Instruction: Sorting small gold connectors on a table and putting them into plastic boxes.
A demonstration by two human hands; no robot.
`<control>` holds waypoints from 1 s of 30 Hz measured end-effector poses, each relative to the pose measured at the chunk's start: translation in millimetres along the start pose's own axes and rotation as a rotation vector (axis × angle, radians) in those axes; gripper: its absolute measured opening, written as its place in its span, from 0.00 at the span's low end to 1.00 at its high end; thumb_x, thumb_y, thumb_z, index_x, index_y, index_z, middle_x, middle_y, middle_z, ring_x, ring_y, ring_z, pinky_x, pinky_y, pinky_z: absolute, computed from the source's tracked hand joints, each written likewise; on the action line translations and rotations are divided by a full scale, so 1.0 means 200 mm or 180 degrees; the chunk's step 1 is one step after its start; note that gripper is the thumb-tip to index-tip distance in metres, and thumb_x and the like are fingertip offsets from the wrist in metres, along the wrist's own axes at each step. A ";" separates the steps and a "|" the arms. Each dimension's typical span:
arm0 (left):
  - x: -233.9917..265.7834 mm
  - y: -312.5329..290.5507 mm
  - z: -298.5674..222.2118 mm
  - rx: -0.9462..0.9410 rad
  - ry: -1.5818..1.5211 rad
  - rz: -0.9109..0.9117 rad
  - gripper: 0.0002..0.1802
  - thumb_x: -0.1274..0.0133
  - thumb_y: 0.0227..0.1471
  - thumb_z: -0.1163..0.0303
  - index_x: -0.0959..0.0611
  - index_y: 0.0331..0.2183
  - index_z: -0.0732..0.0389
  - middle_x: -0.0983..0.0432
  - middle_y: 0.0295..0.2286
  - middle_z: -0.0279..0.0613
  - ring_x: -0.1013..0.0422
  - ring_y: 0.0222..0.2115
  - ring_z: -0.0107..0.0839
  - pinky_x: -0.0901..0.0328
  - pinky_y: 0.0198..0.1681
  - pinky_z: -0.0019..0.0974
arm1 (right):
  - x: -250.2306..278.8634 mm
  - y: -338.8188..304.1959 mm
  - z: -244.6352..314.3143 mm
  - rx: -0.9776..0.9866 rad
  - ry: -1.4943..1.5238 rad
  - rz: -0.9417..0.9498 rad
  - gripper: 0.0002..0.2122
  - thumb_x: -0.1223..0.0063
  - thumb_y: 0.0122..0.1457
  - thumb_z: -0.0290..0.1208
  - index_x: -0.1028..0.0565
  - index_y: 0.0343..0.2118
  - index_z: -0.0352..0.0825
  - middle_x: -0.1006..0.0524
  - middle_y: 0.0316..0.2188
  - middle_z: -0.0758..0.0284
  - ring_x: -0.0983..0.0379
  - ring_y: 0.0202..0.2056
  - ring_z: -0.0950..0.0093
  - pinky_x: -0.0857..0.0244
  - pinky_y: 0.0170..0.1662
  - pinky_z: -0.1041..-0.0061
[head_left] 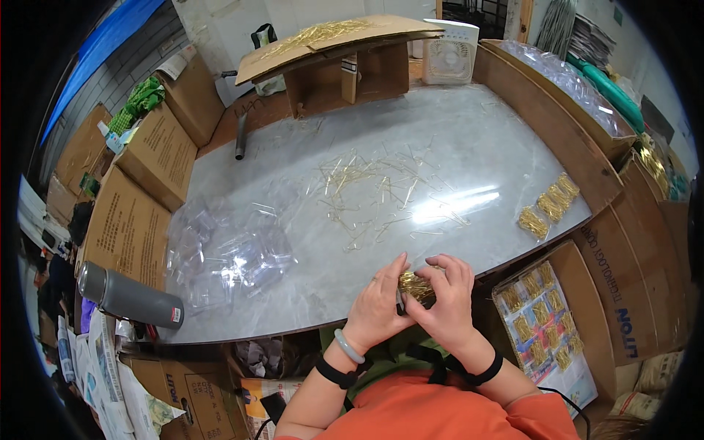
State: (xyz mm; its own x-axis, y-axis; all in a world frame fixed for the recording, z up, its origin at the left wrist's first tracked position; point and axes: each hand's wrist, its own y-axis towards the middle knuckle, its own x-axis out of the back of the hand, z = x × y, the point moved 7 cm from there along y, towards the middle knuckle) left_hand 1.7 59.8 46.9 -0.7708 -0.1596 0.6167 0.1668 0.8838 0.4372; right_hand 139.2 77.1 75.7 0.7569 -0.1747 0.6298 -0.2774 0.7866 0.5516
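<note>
Close to the table's near edge, my left hand [372,302] and my right hand [450,299] curl around a small bundle of gold wire pieces [416,284]. Thumbs and fingertips of both hands press on it, and part of it is hidden behind them. Whether a clear pack encloses the bundle I cannot tell. Ahead of my hands, loose thin gold wire pieces [352,173] lie scattered over the grey tabletop [308,293]. Several bundles of the same gold wire [550,205] sit in a row at the table's right edge.
Clear plastic packs [238,249] are heaped at left, beside a grey flask [132,295] lying tilted. A dark tube [240,136] and a cardboard stand [345,59] are at the back, near a white fan [449,60]. More gold bundles fill an open carton [598,308] at lower right.
</note>
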 end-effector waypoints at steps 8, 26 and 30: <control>0.01 0.00 0.00 -0.0113 -0.0018 -0.0029 0.64 0.27 0.41 0.64 0.50 0.69 0.64 0.27 0.55 0.54 0.28 0.53 0.52 0.31 0.55 0.48 | -0.02 0.00 0.06 0.0528 -0.0537 0.0306 0.17 0.36 0.52 0.37 0.21 0.45 0.39 0.27 0.55 0.65 0.36 0.61 0.58 0.56 0.68 0.46; 0.04 -0.08 -0.06 -0.0092 0.0644 -0.0156 0.42 0.28 0.37 0.65 0.26 0.54 0.66 0.33 0.55 0.53 0.36 0.58 0.55 0.38 0.61 0.52 | -0.08 -0.06 -0.04 0.0769 -0.0336 0.0601 0.30 0.36 0.55 0.47 0.28 0.56 0.32 0.30 0.59 0.59 0.39 0.64 0.55 0.57 0.70 0.44; 0.04 -0.08 -0.04 0.0026 0.0565 0.0026 0.46 0.28 0.37 0.65 0.30 0.57 0.66 0.35 0.57 0.55 0.39 0.60 0.56 0.41 0.64 0.52 | -0.04 -0.03 0.02 0.1049 -0.0576 0.0972 0.36 0.34 0.52 0.51 0.29 0.59 0.30 0.32 0.62 0.57 0.40 0.65 0.50 0.55 0.70 0.45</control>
State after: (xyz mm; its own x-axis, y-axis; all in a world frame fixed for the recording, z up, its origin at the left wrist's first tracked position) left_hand -2.1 40.8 51.2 -0.6486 -0.2269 0.7265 0.1670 0.8888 0.4267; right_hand 132.6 70.9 70.0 0.5047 -0.0883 0.8588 -0.6657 0.5936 0.4522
